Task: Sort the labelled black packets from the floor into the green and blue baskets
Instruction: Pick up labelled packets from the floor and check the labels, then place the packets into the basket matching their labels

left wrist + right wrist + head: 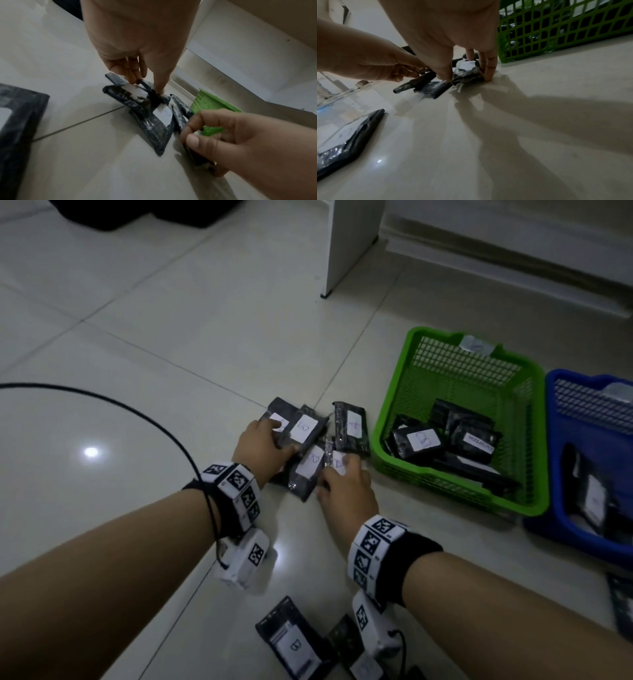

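Observation:
Several black packets with white labels lie in a pile (pixel 310 453) on the tiled floor, left of the green basket (pixel 397 392). My left hand (pixel 279 436) pinches a packet (pixel 126 93) at the pile's left side, fingers on top and thumb at its edge. At the pile's near right my right hand (pixel 337 470) grips another packet (pixel 467 73) between thumb and fingers. Another labelled packet (pixel 352 426) lies beside the green basket, which holds several packets. The blue basket (pixel 553 457), to its right, also holds packets.
More labelled packets (pixel 294 642) lie on the floor near my forearms, and one (pixel 621 601) at the right edge. A black cable (pixel 137 412) curves across the floor to my left wrist. A white furniture panel (pixel 346 244) stands behind the pile.

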Available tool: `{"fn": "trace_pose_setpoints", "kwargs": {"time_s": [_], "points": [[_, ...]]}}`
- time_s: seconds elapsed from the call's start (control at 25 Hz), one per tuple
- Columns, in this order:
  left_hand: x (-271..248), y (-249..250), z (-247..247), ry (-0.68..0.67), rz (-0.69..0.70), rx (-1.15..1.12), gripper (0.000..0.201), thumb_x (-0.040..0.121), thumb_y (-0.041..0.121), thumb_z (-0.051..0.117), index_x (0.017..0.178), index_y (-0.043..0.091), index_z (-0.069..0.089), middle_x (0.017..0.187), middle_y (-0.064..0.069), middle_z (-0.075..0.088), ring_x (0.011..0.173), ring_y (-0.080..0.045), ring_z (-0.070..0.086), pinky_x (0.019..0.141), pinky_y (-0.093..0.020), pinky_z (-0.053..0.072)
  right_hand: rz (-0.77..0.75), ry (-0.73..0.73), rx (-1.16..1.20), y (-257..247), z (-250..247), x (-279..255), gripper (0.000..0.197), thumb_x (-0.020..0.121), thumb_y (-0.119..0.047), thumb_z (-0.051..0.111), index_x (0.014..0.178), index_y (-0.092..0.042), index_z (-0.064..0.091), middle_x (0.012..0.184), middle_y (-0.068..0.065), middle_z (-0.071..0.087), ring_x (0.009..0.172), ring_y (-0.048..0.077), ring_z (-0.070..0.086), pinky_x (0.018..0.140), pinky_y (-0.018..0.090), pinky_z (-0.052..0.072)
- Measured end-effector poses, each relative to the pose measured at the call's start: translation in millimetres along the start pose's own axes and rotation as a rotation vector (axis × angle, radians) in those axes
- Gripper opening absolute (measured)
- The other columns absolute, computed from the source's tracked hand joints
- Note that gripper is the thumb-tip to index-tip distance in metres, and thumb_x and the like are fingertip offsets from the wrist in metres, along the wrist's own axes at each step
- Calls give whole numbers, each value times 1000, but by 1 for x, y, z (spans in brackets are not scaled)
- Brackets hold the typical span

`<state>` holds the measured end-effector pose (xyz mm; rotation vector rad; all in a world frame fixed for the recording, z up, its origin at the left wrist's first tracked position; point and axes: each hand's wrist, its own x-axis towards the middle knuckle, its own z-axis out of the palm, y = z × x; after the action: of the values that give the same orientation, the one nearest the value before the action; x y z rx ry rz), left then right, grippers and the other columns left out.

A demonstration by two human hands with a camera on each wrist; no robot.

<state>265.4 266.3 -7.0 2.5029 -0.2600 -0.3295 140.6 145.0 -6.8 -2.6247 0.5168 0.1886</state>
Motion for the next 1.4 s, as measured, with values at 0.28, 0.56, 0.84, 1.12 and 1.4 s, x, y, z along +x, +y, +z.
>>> {"fn": "trace_pose_setpoints", "kwargs": {"time_s": [0.28, 0.56, 0.84, 1.12, 1.4], "points": [[-19, 12, -4, -34, -49, -70, 16, 83, 25, 60, 94, 14, 64, 90, -9, 68, 91, -29, 64, 80, -34, 51, 52, -52, 193, 33, -3, -20, 21, 76, -15, 73, 92, -28, 69, 125, 4, 32, 120, 26, 31, 105, 31, 37], [-48, 22, -12, 7, -249, -604, 30, 83, 25, 57, 106, 6, 61, 101, -16, 67, 86, -30, 66, 80, -42, 57, -10, -222, 324, 45, -39, -44, 38, 83, -9, 59, 115, -30, 58, 113, 2, 45, 103, 23, 53, 87, 28, 46], [-67, 111, -40, -72, -181, -824, 21, 92, 11, 52, 107, -3, 58, 84, -13, 57, 71, -24, 60, 70, -34, 59, -157, -285, 483, 76, -153, -56, 23, 81, -17, 73, 100, -24, 62, 108, -2, 48, 66, 20, 67, 51, 30, 57], [-62, 225, -2, -132, -73, -736, 11, 91, 6, 51, 97, 1, 58, 71, -9, 56, 50, -8, 59, 66, -31, 59, -58, -38, 451, 179, -236, -41, 13, 91, -13, 58, 102, -18, 53, 110, 4, 59, 87, 29, 65, 61, 31, 55], [-78, 246, 115, -95, -47, -493, 32, 74, 33, 64, 103, 21, 55, 84, -4, 67, 81, -28, 66, 80, -44, 56, 347, 236, 773, 271, -220, -51, 36, 87, -4, 61, 114, -11, 39, 103, 7, 55, 68, 23, 59, 48, 34, 54]]}}
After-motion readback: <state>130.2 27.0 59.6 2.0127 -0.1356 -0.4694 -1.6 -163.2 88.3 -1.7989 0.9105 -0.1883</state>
